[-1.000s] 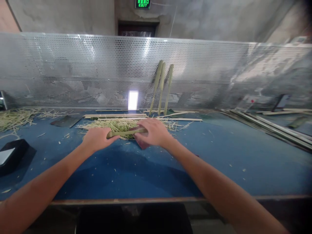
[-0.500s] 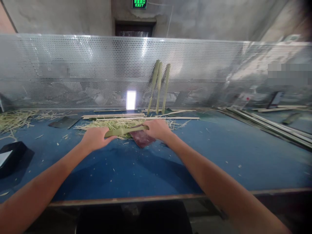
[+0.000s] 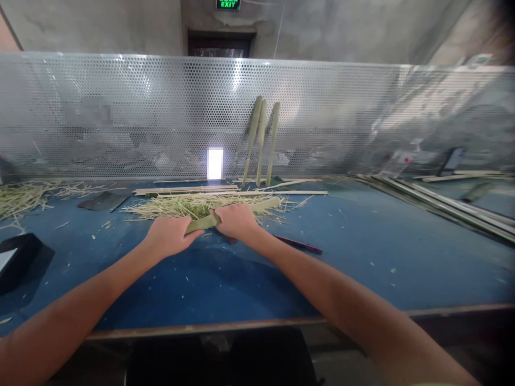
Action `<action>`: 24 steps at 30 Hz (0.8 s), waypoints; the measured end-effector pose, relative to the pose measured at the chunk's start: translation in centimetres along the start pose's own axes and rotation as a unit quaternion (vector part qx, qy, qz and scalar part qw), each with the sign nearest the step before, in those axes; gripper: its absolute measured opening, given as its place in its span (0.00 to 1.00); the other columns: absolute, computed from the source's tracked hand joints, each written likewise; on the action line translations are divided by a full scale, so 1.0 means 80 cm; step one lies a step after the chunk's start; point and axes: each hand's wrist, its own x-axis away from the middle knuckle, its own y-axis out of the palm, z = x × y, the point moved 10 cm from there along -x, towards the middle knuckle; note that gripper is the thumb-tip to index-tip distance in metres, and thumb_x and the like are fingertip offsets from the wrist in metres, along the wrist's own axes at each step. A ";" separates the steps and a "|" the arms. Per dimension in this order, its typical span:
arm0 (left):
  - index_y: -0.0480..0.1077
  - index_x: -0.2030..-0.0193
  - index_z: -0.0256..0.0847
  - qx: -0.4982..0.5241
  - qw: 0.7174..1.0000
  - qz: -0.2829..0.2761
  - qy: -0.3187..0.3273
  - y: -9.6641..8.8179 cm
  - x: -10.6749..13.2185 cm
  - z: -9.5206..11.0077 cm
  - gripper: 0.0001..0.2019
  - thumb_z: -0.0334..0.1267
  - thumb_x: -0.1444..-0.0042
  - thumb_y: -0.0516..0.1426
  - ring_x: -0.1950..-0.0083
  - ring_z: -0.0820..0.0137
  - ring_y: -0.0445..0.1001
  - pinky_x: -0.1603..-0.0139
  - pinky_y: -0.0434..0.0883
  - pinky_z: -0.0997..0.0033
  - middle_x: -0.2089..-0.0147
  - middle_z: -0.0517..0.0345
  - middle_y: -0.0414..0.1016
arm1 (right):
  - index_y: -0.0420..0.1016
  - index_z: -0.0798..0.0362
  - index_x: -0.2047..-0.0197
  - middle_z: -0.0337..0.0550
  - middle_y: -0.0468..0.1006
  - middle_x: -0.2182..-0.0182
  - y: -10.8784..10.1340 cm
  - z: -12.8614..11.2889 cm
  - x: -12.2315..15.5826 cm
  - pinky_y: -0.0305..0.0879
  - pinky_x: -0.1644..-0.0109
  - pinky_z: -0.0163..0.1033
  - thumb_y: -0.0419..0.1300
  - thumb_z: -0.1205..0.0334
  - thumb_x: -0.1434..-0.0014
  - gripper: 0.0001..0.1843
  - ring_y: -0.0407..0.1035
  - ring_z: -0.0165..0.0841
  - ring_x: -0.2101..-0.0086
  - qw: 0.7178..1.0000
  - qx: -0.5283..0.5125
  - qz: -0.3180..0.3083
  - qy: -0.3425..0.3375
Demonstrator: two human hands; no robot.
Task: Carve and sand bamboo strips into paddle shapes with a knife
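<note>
A lit green sign reading EXIT [image 3: 227, 4] is mounted at top centre, above a dark doorway [image 3: 220, 47].

Against the earlier frame, the hands are closer together and the bamboo piece [image 3: 202, 223] has been turned: its far end now points up and right instead of lying nearly level. The dark red sheet [image 3: 298, 244], seen flat under the right hand before, now shows only as a thin strip running out to the right of that hand.

The piece is pale green, long and narrow, and tapers towards the near end. It is held at centre of the bench [image 3: 362, 268], just in front of a pile of pale shavings [image 3: 181, 207]. Its middle is gripped by the left hand [image 3: 171, 235] and the right hand [image 3: 237, 221], with the fingers [image 3: 190, 235] of both clenched over it.

Three bamboo stalks [image 3: 261, 139] lean upright against a perforated metal screen [image 3: 120, 112] behind the bench.
</note>
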 end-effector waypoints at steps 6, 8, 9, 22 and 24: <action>0.67 0.72 0.41 0.001 1.000 0.000 0.001 -0.011 -0.001 0.000 0.28 0.62 0.38 0.44 0.82 0.70 0.60 0.79 0.50 0.68 0.80 0.53 0.68 | 0.78 0.46 0.62 0.44 0.82 0.69 -0.008 0.025 -0.007 0.54 0.69 0.37 0.54 0.56 0.40 0.12 0.74 0.39 0.68 1.000 0.016 0.004 0.009; 0.67 0.73 0.41 0.003 1.000 -0.001 0.001 -0.013 0.000 -0.002 0.28 0.62 0.38 0.43 0.82 0.71 0.59 0.79 0.50 0.68 0.80 0.53 0.68 | 0.78 0.47 0.63 0.44 0.82 0.70 -0.009 0.035 -0.009 0.53 0.69 0.37 0.53 0.55 0.40 0.13 0.73 0.39 0.68 1.000 0.023 0.003 0.014; 0.67 0.73 0.41 0.004 1.000 0.001 0.000 -0.013 0.000 -0.003 0.28 0.62 0.38 0.43 0.82 0.71 0.59 0.79 0.49 0.68 0.80 0.53 0.68 | 0.78 0.47 0.63 0.44 0.81 0.70 -0.009 0.039 -0.010 0.52 0.69 0.37 0.53 0.55 0.40 0.13 0.73 0.38 0.68 1.000 0.026 0.003 0.014; 0.69 0.75 0.41 0.006 1.000 -0.002 -0.002 -0.020 -0.002 -0.022 0.29 0.62 0.38 0.44 0.81 0.69 0.61 0.79 0.51 0.67 0.82 0.53 0.67 | 0.79 0.45 0.60 0.42 0.83 0.67 -0.008 0.099 -0.013 0.52 0.68 0.38 0.54 0.58 0.43 0.13 0.73 0.40 0.66 0.997 0.055 0.010 0.056; 0.69 0.75 0.41 0.007 1.000 -0.010 0.006 -0.020 -0.001 -0.025 0.29 0.61 0.37 0.44 0.82 0.69 0.61 0.79 0.51 0.67 0.82 0.54 0.65 | 0.79 0.45 0.59 0.42 0.83 0.66 -0.008 0.109 -0.012 0.53 0.68 0.38 0.55 0.59 0.44 0.13 0.74 0.40 0.65 0.996 0.058 0.011 0.064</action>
